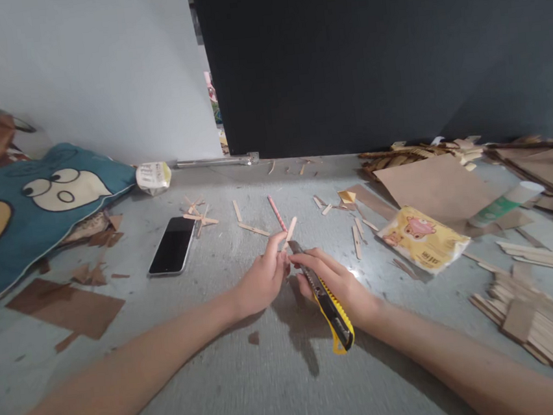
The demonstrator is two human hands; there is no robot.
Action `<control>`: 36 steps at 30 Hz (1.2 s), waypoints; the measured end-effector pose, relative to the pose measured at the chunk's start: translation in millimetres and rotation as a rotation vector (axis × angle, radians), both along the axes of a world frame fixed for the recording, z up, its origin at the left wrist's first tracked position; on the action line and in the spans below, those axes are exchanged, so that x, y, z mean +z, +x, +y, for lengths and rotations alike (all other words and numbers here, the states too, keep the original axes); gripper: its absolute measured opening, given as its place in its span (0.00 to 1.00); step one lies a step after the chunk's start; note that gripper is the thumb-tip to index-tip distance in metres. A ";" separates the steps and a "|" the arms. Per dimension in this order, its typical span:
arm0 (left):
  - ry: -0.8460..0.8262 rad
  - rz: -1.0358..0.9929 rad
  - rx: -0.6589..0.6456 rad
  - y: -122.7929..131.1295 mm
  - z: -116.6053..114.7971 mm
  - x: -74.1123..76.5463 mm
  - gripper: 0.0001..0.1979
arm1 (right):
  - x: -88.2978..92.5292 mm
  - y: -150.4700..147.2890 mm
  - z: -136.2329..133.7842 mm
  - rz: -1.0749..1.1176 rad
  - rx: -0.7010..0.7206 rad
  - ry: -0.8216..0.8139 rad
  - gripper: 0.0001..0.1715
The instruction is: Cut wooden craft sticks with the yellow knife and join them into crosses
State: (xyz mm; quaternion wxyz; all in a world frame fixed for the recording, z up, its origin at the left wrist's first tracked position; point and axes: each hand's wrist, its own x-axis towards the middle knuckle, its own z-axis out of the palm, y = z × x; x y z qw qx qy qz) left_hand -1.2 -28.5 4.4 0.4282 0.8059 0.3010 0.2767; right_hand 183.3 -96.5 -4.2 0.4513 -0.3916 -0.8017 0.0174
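Observation:
Near the middle of the grey table, my left hand (262, 277) pinches a wooden craft stick (291, 228), its rounded end pointing up and away. My right hand (335, 280) is closed around a yellow and black utility knife (332, 310). The knife's handle slants down toward me, and its blade end meets the stick by my left fingertips. How deep the blade sits in the wood is hidden by my fingers. Just beyond the stick lies a red and white striped straw-like rod (276, 212). Several cut stick pieces (253, 228) lie past my left hand.
On the left are a black-screened phone (172, 245), a blue cartoon cushion (56, 209), brown cardboard scraps (71, 307) and a small wrapped item (153, 177). To the right lie a yellow packet (423, 239), a green and white tube (505, 203) and piled craft sticks (531, 313). A dark panel (389, 53) stands behind.

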 end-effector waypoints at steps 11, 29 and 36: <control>0.009 0.008 -0.012 -0.1 1.5 4.1 0.24 | -2.0 -1.1 0.4 0.005 -0.033 -0.031 0.24; -0.043 -0.082 0.117 2.7 5.8 2.1 0.17 | 0.9 -0.8 -3.8 0.066 -0.073 0.026 0.23; -0.071 -0.074 0.133 3.2 6.7 2.5 0.14 | -7.2 1.2 -1.0 0.138 -0.109 -0.021 0.19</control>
